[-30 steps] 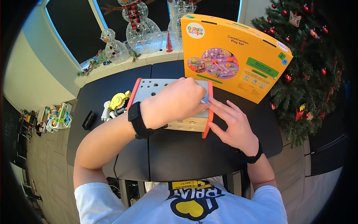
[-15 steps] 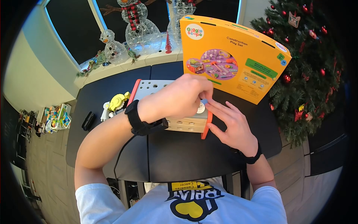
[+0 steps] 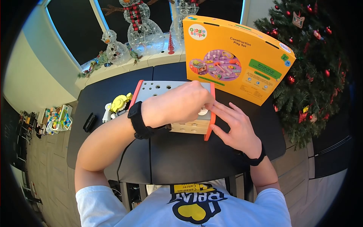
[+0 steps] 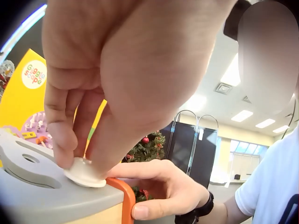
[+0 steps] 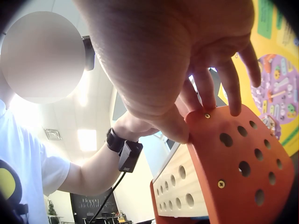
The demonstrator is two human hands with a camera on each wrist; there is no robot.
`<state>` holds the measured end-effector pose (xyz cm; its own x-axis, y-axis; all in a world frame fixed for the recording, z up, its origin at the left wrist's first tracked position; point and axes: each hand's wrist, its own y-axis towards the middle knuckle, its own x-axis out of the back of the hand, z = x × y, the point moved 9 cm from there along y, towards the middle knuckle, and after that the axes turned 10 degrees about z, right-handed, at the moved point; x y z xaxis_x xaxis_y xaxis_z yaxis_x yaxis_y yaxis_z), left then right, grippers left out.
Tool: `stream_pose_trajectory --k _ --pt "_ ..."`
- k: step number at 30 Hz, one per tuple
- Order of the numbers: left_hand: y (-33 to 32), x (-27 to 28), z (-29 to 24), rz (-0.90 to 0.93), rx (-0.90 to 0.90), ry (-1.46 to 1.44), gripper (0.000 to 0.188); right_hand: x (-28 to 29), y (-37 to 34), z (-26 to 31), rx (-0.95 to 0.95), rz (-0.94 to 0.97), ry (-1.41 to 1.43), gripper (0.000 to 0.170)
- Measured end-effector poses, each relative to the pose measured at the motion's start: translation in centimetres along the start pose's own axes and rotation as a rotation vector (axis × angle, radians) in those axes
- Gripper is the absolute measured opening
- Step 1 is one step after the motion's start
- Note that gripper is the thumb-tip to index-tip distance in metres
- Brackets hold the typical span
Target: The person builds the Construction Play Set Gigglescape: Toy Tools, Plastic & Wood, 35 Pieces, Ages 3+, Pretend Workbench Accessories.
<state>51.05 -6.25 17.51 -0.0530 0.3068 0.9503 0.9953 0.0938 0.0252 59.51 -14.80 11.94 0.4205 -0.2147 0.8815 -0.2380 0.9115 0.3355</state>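
My left hand (image 3: 181,101) reaches across a toy workbench (image 3: 185,129) with a grey top, pale wooden sides and orange ends. Its fingertips pinch a small white round piece (image 4: 85,173) with a wide flange, set low over the grey top near the right end. The fingers cover the upper part of that piece. My right hand (image 3: 238,126) lies against the orange end panel (image 5: 238,156), fingers extended along its top edge and thumb at the front corner. Round holes and brass screws dot the panel.
A yellow Construction Play Set box (image 3: 242,49) stands upright behind the workbench on the black table (image 3: 181,159). Left of the bench lie a yellow and white toy (image 3: 120,103) and a black case (image 3: 90,122). A decorated tree (image 3: 306,75) rises at the right.
My left hand lifted and turned at the wrist half a second ago, exposing the white piece, and has since turned back down over it. The right hand has stayed on the panel.
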Motion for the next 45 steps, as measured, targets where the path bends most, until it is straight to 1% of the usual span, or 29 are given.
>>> stream_pose_trajectory --k 3,6,9,12,15,17,18,21,24,27,30,33,36,39,42,45 --pt "-0.1 0.4 0.5 0.032 0.043 -0.080 0.012 -0.1 0.0 -0.1 -0.002 0.001 0.004 0.051" --pt "-0.2 1.7 1.3 -0.121 0.057 -0.247 0.008 0.1 0.0 0.0 0.000 -0.009 0.018 0.051" --pt "-0.3 1.6 1.1 -0.120 0.200 0.012 0.012 0.1 0.1 0.1 0.007 -0.006 0.011 0.051" --pt "0.1 -0.9 1.4 0.025 0.215 0.214 0.018 0.1 0.0 0.1 0.008 0.001 0.006 0.051" --pt "0.3 -1.3 1.2 0.027 0.181 0.188 0.014 0.0 0.1 0.0 0.005 -0.001 0.009 0.051" --pt "0.2 -1.0 0.6 -0.003 0.075 0.116 0.012 0.0 0.0 0.0 0.007 -0.001 0.008 0.051" --pt "0.1 -0.8 0.4 -0.019 0.023 0.080 0.013 0.0 0.0 0.0 0.004 0.003 0.008 0.051" --pt "0.2 -0.9 0.8 0.004 -0.047 0.003 0.019 0.0 0.1 0.0 0.002 0.008 0.004 0.051" --pt "-0.2 -0.1 0.9 -0.011 0.006 -0.203 0.016 0.1 0.2 0.1 0.007 0.005 0.006 0.052" --pt "-0.7 1.0 0.2 -0.203 0.071 0.003 0.013 0.1 0.1 0.2 0.014 0.002 0.013 0.052" --pt "-0.4 -0.5 1.0 -0.060 0.209 0.138 0.014 0.0 0.1 0.3 0.022 0.007 0.000 0.053" --pt "-0.2 -2.0 1.0 0.029 0.171 0.175 0.015 -0.1 0.1 0.2 0.025 0.010 -0.005 0.054" --pt "0.1 -2.0 0.4 0.092 0.128 0.164 0.013 0.0 0.1 0.3 0.024 0.008 -0.005 0.054" --pt "-0.2 -1.9 0.4 0.056 0.080 0.134 0.013 0.0 0.1 0.3 0.026 0.008 -0.006 0.055" --pt "-0.8 -0.8 -0.4 -0.063 -0.038 0.019 0.016 0.0 0.1 0.1 0.021 0.003 -0.004 0.055" --pt "-1.3 -0.4 -0.6 -0.104 -0.044 0.012 0.020 0.3 0.3 0.2 0.008 0.002 -0.032 0.054"
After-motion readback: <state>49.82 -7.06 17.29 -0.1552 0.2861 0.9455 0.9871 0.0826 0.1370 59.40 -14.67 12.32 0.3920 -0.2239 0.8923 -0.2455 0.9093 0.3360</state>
